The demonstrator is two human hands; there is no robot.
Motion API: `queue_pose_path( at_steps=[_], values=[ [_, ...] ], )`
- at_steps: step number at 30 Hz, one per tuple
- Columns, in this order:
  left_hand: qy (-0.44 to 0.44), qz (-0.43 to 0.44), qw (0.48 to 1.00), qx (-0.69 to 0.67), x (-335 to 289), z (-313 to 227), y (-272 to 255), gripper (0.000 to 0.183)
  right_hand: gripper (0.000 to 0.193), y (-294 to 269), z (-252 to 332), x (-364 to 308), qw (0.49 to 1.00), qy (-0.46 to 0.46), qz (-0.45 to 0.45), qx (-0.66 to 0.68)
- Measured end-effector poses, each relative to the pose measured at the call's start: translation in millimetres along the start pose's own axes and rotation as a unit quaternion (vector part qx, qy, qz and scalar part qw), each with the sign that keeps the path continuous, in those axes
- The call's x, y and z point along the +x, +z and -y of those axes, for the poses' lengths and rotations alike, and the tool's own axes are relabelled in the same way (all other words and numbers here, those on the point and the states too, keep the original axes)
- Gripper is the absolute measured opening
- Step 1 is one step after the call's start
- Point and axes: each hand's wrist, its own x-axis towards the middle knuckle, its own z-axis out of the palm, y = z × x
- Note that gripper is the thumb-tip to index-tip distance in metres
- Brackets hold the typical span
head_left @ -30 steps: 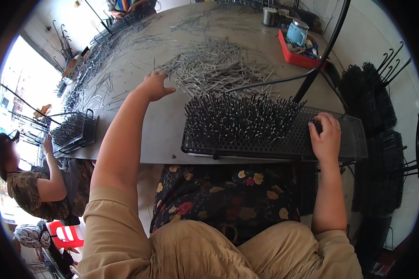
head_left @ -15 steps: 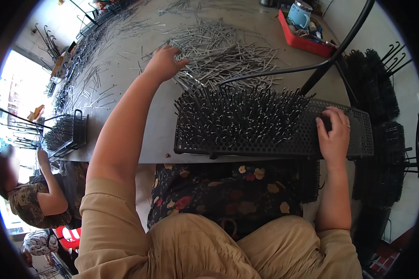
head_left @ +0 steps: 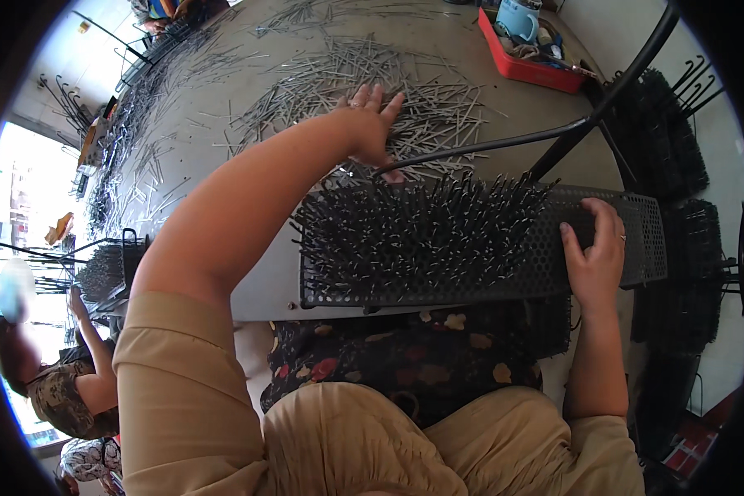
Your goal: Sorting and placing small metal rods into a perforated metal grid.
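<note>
My left hand (head_left: 374,128) reaches over a pile of thin grey metal pins (head_left: 446,112), fingers spread and nothing seen in its grasp. Its thumb is close to a bent black rod (head_left: 488,147) above the far edge of a long black perforated plate (head_left: 546,277). Dark, thin pins (head_left: 413,236) with pale tips stand densely on the plate's left and middle part. On the plate's right part rests my right hand (head_left: 595,260), fingers bent and the thumb apart from them. A ring shows on one of its fingers.
A red tray (head_left: 537,73) at the far right holds a blue mug (head_left: 519,18) and small items. More loose pins (head_left: 153,169) lie along the table's left. Dark bristly racks (head_left: 661,140) stand at the right. A person (head_left: 70,380) works at the left beside another pin-filled rack (head_left: 103,269).
My left hand has moved right across the pin pile, toward the black rod, with its fingers spread wider. My right hand stays on the plate. The view has shifted slightly.
</note>
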Motion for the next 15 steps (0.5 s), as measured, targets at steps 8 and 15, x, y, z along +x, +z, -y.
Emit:
queue_pose_path(
  at_steps=[8,15],
  values=[
    [-0.058,-0.004,0.996,-0.060,38,30,-11,0.133,0.058,3,5,-2,0.997,0.063,-0.012,0.051],
    [-0.001,-0.007,1.000,-0.010,32,19,-9,0.080,0.030,-2,7,4,1.000,-0.014,0.013,-0.001]
  ],
)
